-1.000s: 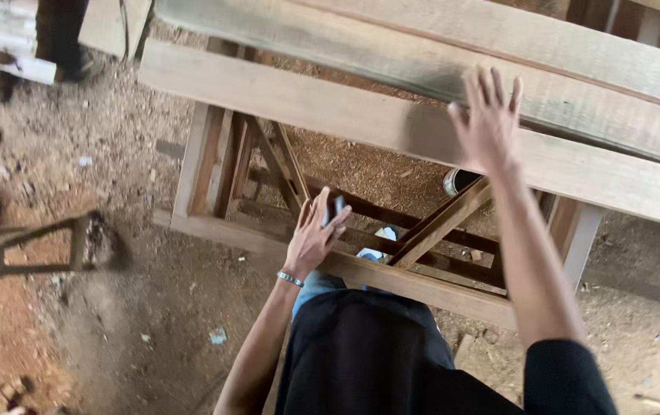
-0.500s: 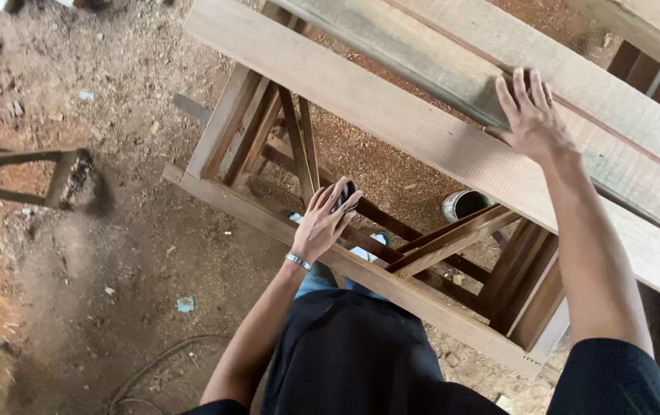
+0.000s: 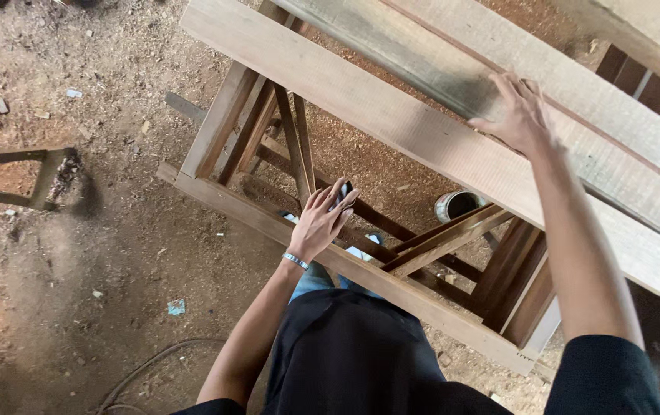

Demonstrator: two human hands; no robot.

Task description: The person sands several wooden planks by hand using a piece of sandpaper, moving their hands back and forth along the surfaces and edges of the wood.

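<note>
Currently right hand (image 3: 516,115) lies flat and unclenched on the long plank (image 3: 391,115) atop the wooden trestle (image 3: 361,269). Left hand (image 3: 321,223) grips a small dark object (image 3: 344,191) against the trestle's lower brace; metal tin (image 3: 457,205) sits on the dirt underneath.

Soft even daylight, faint shadows, sharp focus, no glare

The small dark object (image 3: 344,191) in the left hand (image 3: 321,223) was mostly covered by the fingers and too small to identify, the metal can (image 3: 455,205) was half hidden behind the frame's brace (image 3: 445,238), and the long planks (image 3: 391,115) ran off the right edge.
</note>
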